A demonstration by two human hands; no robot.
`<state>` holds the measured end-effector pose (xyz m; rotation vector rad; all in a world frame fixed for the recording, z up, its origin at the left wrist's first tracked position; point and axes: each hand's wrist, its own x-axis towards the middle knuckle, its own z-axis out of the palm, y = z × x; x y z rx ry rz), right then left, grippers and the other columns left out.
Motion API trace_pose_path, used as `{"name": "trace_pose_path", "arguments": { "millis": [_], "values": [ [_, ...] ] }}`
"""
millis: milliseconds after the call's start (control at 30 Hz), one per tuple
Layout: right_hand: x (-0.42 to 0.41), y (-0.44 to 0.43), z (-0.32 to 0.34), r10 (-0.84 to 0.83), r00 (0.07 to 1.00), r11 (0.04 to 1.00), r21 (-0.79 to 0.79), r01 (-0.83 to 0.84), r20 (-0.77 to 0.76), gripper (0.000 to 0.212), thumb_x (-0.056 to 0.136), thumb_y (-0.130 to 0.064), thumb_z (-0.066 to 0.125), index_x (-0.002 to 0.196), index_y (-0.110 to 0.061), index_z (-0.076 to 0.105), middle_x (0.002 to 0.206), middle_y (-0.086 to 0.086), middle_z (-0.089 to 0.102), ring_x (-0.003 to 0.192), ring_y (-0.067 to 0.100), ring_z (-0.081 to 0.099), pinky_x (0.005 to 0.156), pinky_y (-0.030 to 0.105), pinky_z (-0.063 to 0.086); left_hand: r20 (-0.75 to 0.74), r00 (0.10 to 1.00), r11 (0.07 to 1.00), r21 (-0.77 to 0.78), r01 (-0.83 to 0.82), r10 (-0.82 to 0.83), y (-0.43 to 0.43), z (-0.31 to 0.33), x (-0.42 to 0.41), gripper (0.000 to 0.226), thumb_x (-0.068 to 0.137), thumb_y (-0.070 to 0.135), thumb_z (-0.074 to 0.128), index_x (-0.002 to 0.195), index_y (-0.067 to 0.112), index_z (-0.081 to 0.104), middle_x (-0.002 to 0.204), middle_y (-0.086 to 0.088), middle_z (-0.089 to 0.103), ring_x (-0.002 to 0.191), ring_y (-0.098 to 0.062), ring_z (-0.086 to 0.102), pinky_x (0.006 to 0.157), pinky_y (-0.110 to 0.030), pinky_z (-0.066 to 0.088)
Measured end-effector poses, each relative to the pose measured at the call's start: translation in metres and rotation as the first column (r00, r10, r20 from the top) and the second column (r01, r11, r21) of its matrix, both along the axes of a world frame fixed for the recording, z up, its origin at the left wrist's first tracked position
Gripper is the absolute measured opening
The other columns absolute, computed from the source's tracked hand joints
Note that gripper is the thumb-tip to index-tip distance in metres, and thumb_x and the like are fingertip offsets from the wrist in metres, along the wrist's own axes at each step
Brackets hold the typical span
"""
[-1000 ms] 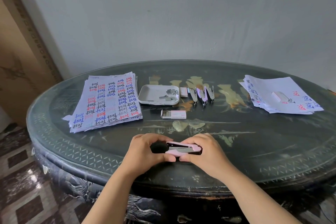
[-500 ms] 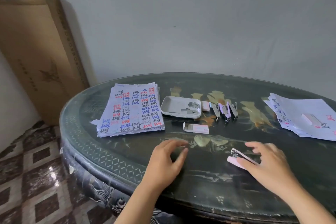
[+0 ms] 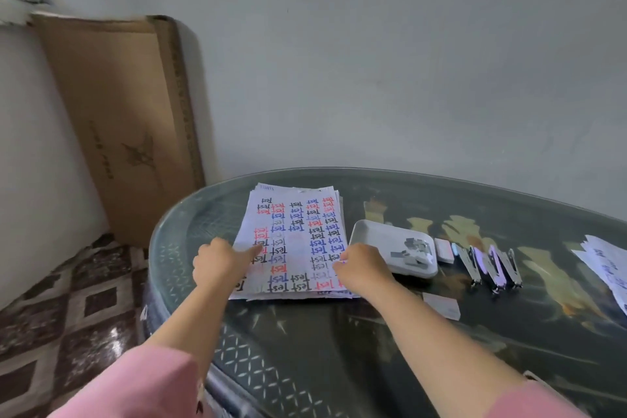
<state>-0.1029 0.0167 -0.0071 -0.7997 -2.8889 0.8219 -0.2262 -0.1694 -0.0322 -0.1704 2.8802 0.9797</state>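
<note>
A stack of white sheets [image 3: 298, 234] covered with the word "test" in red, blue and black lies at the far left of the dark oval table [image 3: 339, 356]. My left hand [image 3: 217, 263] is at the stack's left edge, its forefinger stretched out and pressing on the top sheet. My right hand [image 3: 361, 270] sits at the stack's right edge with its fingers bent down onto the paper. The back of that hand hides whether it pinches a sheet. The pink stapler is out of view.
A white tray [image 3: 361, 231] with loose staple strips lies right of the stack. Beyond it are a small white box [image 3: 444, 249], three metal staplers [image 3: 488, 265] and a staple box [image 3: 441, 305]. More sheets [image 3: 607, 261] lie far right. A cardboard box [image 3: 125, 119] leans on the wall.
My hands let go of the pink stapler and left it on the table. Both hands moved to the left paper stack, and the view turned left with them.
</note>
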Motion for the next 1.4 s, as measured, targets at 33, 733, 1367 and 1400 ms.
{"name": "trace_pose_path", "arguments": {
  "millis": [33, 733, 1367, 1400],
  "values": [
    [-0.005, 0.0, -0.003, 0.008, 1.0, 1.0, 0.016, -0.009, 0.024, 0.039, 0.093, -0.02, 0.052, 0.059, -0.017, 0.034, 0.067, 0.001, 0.049, 0.057, 0.016, 0.046, 0.05, 0.024, 0.035, 0.019, 1.0, 1.0, -0.016, 0.013, -0.012, 0.001, 0.001, -0.003, 0.073, 0.064, 0.068, 0.07, 0.103, 0.008, 0.058, 0.1, -0.012, 0.064, 0.091, -0.031, 0.063, 0.081, -0.043, 0.054],
    [0.026, -0.008, 0.022, -0.291, 0.938, 0.681, -0.73, 0.066, -0.186, 0.037, 0.093, -0.045, 0.054, 0.117, -0.016, 0.05, 0.112, 0.009, 0.063, 0.099, 0.027, 0.064, 0.086, 0.043, 0.055, 0.273, 0.935, 0.602, 0.794, -0.087, -0.226, -0.053, 0.068, 0.054, 0.015, 0.089, 0.012, 0.064, 0.098, 0.005, 0.055, 0.099, -0.027, 0.069, 0.07, -0.033, 0.07, 0.055, -0.046, 0.059],
    [0.308, 0.062, 0.002, 0.007, 0.999, 0.843, -0.536, -0.031, -0.046, 0.052, 0.087, 0.008, 0.055, 0.104, -0.039, 0.071, 0.116, -0.021, 0.066, 0.1, -0.015, 0.059, 0.091, 0.018, 0.051, 0.171, 0.406, 0.441, 0.346, 0.828, -0.898, -0.035, 0.025, 0.244, 0.06, 0.088, -0.007, 0.05, 0.128, 0.038, 0.053, 0.127, 0.009, 0.059, 0.11, -0.001, 0.062, 0.091, -0.022, 0.051],
    [0.314, 0.063, -0.004, 0.022, 0.997, 0.872, -0.486, -0.054, -0.072, 0.047, 0.087, 0.004, 0.06, 0.103, -0.039, 0.071, 0.114, -0.023, 0.065, 0.098, -0.02, 0.057, 0.088, 0.013, 0.051, 0.102, 0.418, 0.43, 0.273, 0.861, -0.903, -0.034, 0.024, 0.246, 0.057, 0.086, -0.004, 0.052, 0.123, 0.039, 0.058, 0.125, 0.012, 0.057, 0.107, 0.003, 0.061, 0.088, -0.017, 0.05]
  ]
}}
